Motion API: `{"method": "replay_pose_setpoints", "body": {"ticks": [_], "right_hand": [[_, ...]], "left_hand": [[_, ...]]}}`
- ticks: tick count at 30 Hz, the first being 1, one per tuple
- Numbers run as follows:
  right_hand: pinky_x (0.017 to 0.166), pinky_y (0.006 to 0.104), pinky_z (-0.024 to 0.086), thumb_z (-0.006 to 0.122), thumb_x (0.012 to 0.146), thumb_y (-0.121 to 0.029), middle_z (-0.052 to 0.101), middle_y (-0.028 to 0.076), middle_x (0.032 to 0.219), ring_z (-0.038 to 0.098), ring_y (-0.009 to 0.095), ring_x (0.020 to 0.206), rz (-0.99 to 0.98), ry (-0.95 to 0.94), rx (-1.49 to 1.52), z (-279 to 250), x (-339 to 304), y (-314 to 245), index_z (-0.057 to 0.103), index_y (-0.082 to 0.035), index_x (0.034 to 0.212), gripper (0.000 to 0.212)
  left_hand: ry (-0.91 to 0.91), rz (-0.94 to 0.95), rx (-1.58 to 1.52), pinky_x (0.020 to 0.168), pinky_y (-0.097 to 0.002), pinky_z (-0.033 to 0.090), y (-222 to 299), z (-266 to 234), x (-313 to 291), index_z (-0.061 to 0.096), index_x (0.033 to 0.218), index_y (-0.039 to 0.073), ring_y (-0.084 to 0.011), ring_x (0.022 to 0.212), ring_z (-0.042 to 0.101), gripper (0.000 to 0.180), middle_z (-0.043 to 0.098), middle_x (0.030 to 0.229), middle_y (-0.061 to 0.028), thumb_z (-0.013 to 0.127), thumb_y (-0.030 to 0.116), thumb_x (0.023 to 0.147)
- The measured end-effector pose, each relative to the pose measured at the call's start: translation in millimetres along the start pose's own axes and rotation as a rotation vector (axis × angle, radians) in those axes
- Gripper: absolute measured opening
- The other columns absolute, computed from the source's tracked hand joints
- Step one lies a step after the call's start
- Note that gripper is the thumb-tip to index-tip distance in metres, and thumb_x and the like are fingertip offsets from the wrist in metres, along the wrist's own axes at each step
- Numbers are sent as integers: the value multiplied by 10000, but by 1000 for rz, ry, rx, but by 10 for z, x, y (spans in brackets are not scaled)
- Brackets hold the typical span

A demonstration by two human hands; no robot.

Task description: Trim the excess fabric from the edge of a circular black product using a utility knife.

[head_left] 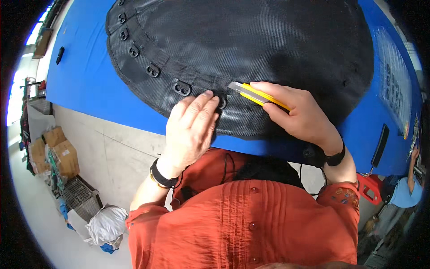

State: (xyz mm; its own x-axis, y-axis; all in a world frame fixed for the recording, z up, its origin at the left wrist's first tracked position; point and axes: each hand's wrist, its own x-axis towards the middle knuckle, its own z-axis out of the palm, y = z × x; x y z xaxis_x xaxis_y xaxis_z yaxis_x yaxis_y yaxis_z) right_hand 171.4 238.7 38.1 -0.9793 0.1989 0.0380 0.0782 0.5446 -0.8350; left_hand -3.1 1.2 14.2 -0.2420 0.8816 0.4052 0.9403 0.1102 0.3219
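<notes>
A large rounded piece of black mesh fabric (224,40) lies before me, with a webbing band and several black two-slot plastic buckles (182,88) along its curved left and near edge. My left hand (192,125) is closed on the fabric near this edge, fingers together and fingertips beside a partly covered black buckle (222,102). In my right hand (300,110) is a yellow utility knife (262,95), held between thumb and fingers. Its blade is out and points left, over the webbing just right of my left fingertips. Whether the blade touches the webbing I cannot tell.
The fabric rests on a blue table (85,67). A small black object (60,55) lies at far left, a clear plastic sheet (394,80) and a black bar (380,145) at right. Cardboard boxes (65,157) and a white sack (107,224) stand on the floor. Another person (405,193) is at right.
</notes>
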Motion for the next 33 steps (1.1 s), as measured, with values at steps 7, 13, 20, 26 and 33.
{"method": "replay_pose_setpoints", "body": {"ticks": [7,13,20,26,33], "right_hand": [[924,388,605,694,988,-23,784,169,1222,770,322,1053,13,-29,28,18,-36,-41,671,-73,1474,490],[851,365,606,706,967,7,781,164,1145,765,286,941,42,-62,22,24,-50,-65,674,-56,1478,515],[806,360,606,718,968,16,766,158,1070,755,284,889,50,-33,-9,107,-66,-76,657,-62,1499,540],[767,456,618,703,999,-42,729,179,1022,740,388,873,1,-42,-21,120,-65,-76,626,-65,1489,497],[752,375,596,713,979,23,735,141,998,726,289,822,3,-7,-19,160,-78,-86,651,-80,1509,543]], "left_hand": [[4,22,39,910,-403,554,28,111,-67,771,1271,2,-305,1072,694,462,750,1323,-134,819,12,812],[-11,47,-24,926,-402,565,-5,117,-79,770,1254,-28,-316,1046,696,513,748,1313,-153,803,-28,742],[-44,72,-57,926,-404,565,-30,99,-71,764,1264,-37,-316,1033,692,537,741,1303,-166,798,7,730],[-34,82,-68,910,-403,562,-42,88,-68,764,1269,-29,-310,1034,694,517,741,1292,-159,795,37,757],[-22,79,-82,896,-408,564,-41,92,-62,765,1259,-20,-308,1034,697,508,741,1268,-149,799,34,755]]}}
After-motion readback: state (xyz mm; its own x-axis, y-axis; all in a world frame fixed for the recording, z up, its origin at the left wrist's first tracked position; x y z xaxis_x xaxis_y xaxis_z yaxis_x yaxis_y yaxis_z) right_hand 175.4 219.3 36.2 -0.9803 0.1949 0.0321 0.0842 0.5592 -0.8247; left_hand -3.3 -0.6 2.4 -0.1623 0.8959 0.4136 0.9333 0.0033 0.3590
